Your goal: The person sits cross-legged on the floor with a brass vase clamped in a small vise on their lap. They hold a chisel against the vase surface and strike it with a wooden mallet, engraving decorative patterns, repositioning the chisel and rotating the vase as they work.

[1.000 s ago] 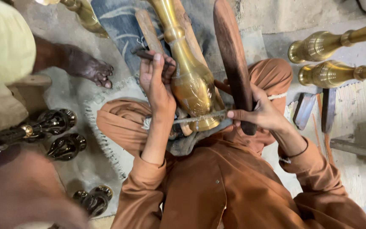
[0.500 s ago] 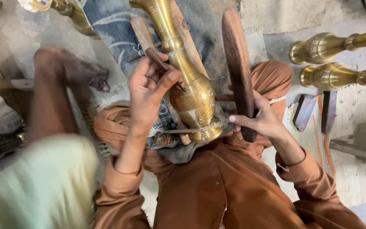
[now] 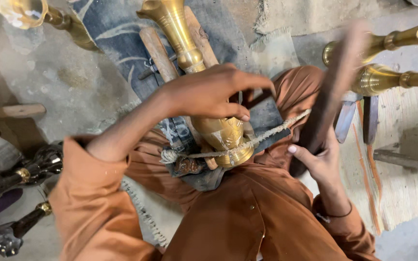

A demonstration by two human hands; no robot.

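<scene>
Brass vase [image 3: 204, 92] lies along the person's lap in the head view, mouth pointing away, its fat engraved base tied down against a wooden rest [image 3: 156, 53] by a cord [image 3: 247, 143] that runs across the base. Under it spreads a blue patterned cloth [image 3: 112, 34], over a grey floor [image 3: 39, 72].

The left hand [image 3: 214, 93] hovers over the vase's belly with fingers bent and spread apart, gripping nothing that can be made out; whether the fingertips touch the metal cannot be told. This hand and forearm hide the middle of the vase. The right hand [image 3: 318, 159] is clamped around the lower end of a long dark wooden bat [image 3: 332, 92], which stands tilted and blurred to the right of the vase, covering part of the things behind it.

Around it: two brass vases [image 3: 393, 58] lie on their sides at the upper right, one brass piece [image 3: 35, 14] at the upper left, and three dark metal pieces [image 3: 25, 169] on the floor at the left. A woven mat [image 3: 402, 179] lies at the right, with flat tools [image 3: 359, 113] on its edge.

Against the frame half a second earlier, the left hand has swung from beside the neck to across the belly, the bat has tipped from upright to leaning right, and the other person's arm and pale sleeve at the left have gone from view
</scene>
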